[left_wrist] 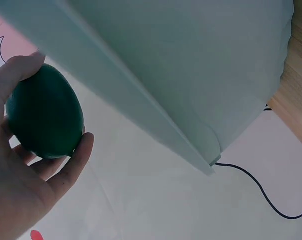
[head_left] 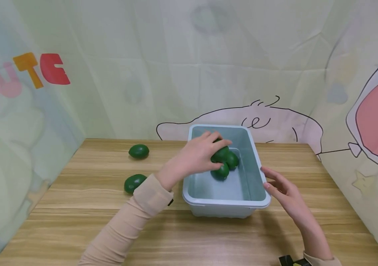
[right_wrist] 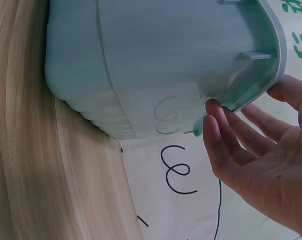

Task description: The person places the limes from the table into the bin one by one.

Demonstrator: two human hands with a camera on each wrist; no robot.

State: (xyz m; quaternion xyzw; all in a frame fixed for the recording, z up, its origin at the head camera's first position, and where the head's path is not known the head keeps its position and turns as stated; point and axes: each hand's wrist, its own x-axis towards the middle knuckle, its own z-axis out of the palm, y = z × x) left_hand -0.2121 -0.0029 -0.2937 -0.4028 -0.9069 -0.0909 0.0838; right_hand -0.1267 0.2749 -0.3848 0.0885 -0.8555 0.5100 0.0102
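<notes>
My left hand [head_left: 202, 153] grips a dark green, smooth, oval avocado [left_wrist: 45, 112], thumb on one side and fingers round the other. It is over the inside of a pale blue plastic bin [head_left: 226, 203]. Two more green avocados [head_left: 232, 160] show in the bin, close below the held one and partly covered by it and the hand. At the bin's right side, my right hand [head_left: 289, 195] pinches the rim [right_wrist: 280, 60], with the thumb on the rim and the fingers beneath it.
On the wooden table [head_left: 92, 207], left of the bin, lie two loose avocados, a far one [head_left: 139, 151] and a nearer one [head_left: 134, 183] partly behind my left sleeve. A printed cloth backdrop [head_left: 125, 74] rises behind the table and along its sides.
</notes>
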